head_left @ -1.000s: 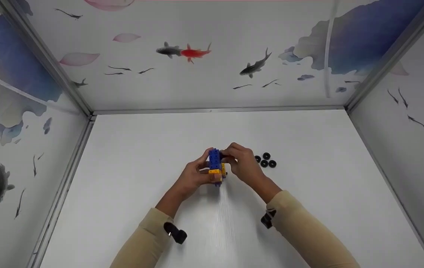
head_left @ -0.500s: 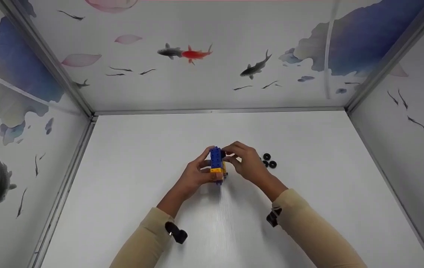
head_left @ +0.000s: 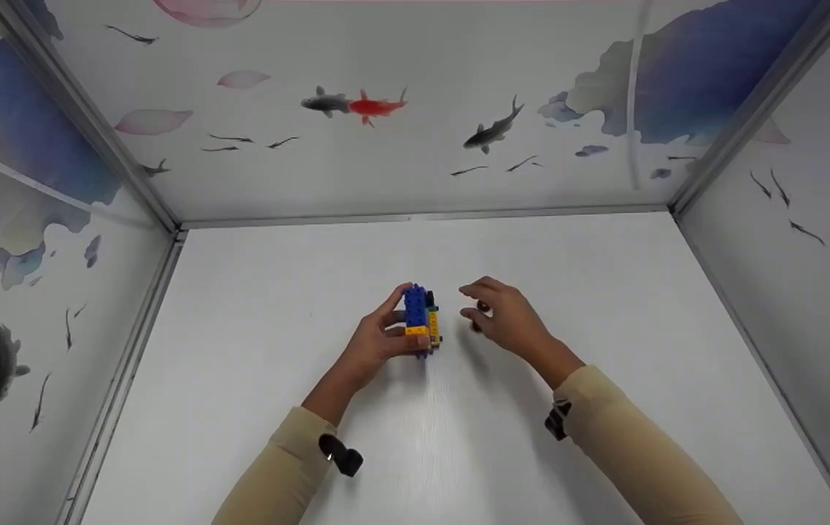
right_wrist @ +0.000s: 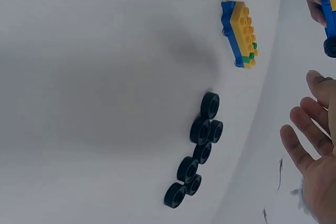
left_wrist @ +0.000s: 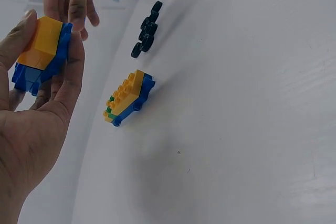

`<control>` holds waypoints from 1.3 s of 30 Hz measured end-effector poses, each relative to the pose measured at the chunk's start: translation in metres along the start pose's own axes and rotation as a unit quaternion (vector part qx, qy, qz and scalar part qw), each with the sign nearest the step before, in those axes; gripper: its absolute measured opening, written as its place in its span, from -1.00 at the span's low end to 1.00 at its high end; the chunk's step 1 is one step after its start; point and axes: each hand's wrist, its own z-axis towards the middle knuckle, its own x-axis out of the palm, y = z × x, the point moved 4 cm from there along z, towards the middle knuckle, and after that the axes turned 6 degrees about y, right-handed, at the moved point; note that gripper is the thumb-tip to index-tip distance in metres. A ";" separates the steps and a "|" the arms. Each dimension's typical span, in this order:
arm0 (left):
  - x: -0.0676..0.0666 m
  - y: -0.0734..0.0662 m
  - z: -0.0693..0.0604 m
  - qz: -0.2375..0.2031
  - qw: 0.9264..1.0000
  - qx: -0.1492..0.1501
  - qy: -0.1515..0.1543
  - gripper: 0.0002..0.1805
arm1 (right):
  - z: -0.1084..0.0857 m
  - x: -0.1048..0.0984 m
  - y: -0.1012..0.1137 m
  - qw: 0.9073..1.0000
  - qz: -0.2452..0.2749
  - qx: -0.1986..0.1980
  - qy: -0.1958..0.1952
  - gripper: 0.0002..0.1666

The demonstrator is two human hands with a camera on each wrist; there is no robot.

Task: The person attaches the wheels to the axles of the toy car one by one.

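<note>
My left hand [head_left: 373,341] grips a blue and yellow toy-brick vehicle [head_left: 415,305] above the table, thumb on the near side. In the right wrist view a black wheel [right_wrist: 330,47] sits at the lower corner of that vehicle. Apart from it, to the right, is my right hand [head_left: 516,315], its fingers spread and nothing seen between them. A second toy-brick build [right_wrist: 242,34], yellow over blue with green bits, rests on the table below the left hand. Beneath the right hand lie several loose black wheels [right_wrist: 200,129], mostly hidden in the head view.
The white tabletop [head_left: 276,292] is bounded by a printed back wall [head_left: 415,175] and side walls with metal edge rails [head_left: 167,292]. Both wrists carry small black cameras, like the left one [head_left: 342,456].
My right hand has let go of the black wheel at the vehicle's side and moved right, over the loose wheels. The left hand keeps its grip, nearly in place.
</note>
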 end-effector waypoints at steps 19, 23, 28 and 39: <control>-0.006 0.008 -0.004 0.013 1.000 -0.012 -0.017 0.19 | -0.040 -0.002 -0.073 0.996 -0.066 0.060 0.025 -0.51; -0.005 0.007 -0.003 0.013 1.000 -0.010 -0.013 0.20 | -0.046 -0.003 -0.084 0.994 -0.077 0.070 0.030 -0.50; -0.007 0.009 -0.003 0.011 1.000 -0.011 -0.012 0.20 | -0.052 -0.003 -0.097 0.991 -0.087 0.090 0.039 -0.53; -0.008 0.012 -0.007 0.009 1.000 -0.017 -0.017 0.14 | -0.060 -0.001 -0.110 0.988 -0.108 0.105 0.035 -0.54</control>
